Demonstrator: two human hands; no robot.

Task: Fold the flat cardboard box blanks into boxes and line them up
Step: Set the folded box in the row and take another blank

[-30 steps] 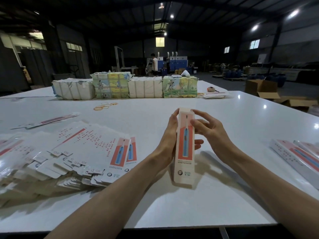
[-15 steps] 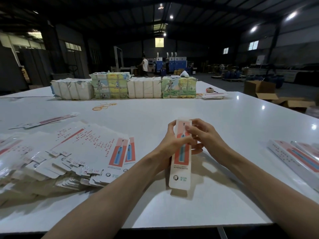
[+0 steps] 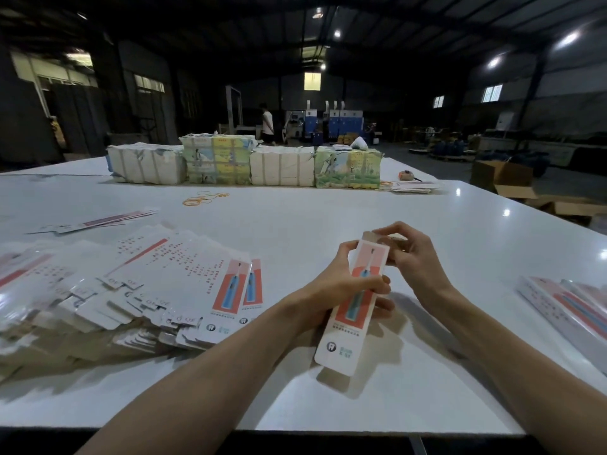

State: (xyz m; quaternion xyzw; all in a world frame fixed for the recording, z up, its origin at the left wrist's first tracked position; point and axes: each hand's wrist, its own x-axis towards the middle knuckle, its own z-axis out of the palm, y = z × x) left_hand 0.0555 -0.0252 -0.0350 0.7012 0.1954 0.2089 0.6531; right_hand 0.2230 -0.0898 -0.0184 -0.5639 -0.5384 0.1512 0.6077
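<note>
I hold a long narrow white and coral box (image 3: 351, 323) with a toothbrush picture above the white table (image 3: 295, 224), tilted with its far end up. My left hand (image 3: 345, 284) grips its middle, fingers wrapped round it. My right hand (image 3: 410, 254) pinches the brown flap at its far end. A fanned pile of flat box blanks (image 3: 141, 290) lies at my left. Folded boxes (image 3: 568, 310) lie side by side at the right edge.
Wrapped bundles (image 3: 246, 162) stand in a row at the table's far side, with rubber bands (image 3: 203, 198) in front of them. A few loose blanks (image 3: 95, 221) lie far left. Brown cartons (image 3: 502, 175) sit on the floor at right. A person (image 3: 267, 124) stands far back.
The box has tilted and come lower and nearer. My left hand has wrapped round its middle and my right hand has shifted to the far end flap.
</note>
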